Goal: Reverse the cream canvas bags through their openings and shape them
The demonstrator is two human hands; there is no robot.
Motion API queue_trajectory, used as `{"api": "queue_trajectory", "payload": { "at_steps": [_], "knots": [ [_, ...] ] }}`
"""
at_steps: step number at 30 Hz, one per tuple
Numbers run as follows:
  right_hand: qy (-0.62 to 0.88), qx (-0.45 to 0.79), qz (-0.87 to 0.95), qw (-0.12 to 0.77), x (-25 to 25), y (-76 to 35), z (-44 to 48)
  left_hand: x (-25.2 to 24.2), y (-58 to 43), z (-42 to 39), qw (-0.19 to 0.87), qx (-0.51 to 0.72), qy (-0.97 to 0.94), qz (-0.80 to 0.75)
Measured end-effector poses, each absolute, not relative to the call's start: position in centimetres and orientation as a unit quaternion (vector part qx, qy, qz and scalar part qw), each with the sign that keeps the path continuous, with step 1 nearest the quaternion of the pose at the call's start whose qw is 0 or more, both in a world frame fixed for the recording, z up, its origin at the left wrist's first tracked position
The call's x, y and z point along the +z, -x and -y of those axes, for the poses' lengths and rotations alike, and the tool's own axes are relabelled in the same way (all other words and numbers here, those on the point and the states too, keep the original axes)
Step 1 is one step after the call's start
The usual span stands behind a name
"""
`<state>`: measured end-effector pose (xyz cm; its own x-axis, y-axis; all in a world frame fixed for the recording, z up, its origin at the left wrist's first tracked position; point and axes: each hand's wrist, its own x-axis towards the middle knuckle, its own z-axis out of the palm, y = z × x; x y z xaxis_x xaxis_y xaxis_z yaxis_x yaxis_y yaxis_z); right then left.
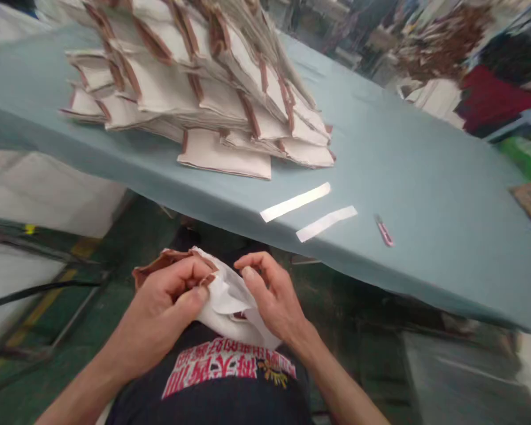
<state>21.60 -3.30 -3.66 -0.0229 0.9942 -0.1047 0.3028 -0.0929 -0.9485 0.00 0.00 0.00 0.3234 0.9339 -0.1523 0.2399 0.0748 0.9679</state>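
A white fabric piece with brown edging (230,295) is held low in front of my body, creased and partly folded over. My left hand (163,307) is closed on its left side, thumb and forefinger pinching a bit of the brown edge. At its right side is my right hand (277,295), with curled fingers and the thumb close to the forefinger. White material runs in under that palm, and its lower fingers are hidden. Brown material (159,262) sticks out behind my left knuckles.
On the blue-green table (425,177) lies a large stack of folded white pieces with brown edges (230,106). Nearer me are two white strips (295,202) and a small pink-handled cutter (384,231). A dark cable and metal frame (66,330) stand at left.
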Motion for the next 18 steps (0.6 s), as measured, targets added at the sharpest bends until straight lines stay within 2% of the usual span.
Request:
{"api": "queue_trajectory", "payload": {
  "at_steps": [5,10,18],
  "knots": [
    [0.425,0.429,0.676,0.423,0.9,-21.9,1.8,3.2,0.1,0.9,0.545,0.284,-0.613,-0.497],
    [0.273,0.392,0.782,0.4,2.4,-20.8,-1.8,4.7,1.3,1.2,0.517,0.248,-0.667,-0.476],
    [0.234,0.373,0.832,0.339,2.2,-20.7,-3.0,3.8,2.6,1.1,0.523,0.2,-0.698,-0.447]
  ]
}}
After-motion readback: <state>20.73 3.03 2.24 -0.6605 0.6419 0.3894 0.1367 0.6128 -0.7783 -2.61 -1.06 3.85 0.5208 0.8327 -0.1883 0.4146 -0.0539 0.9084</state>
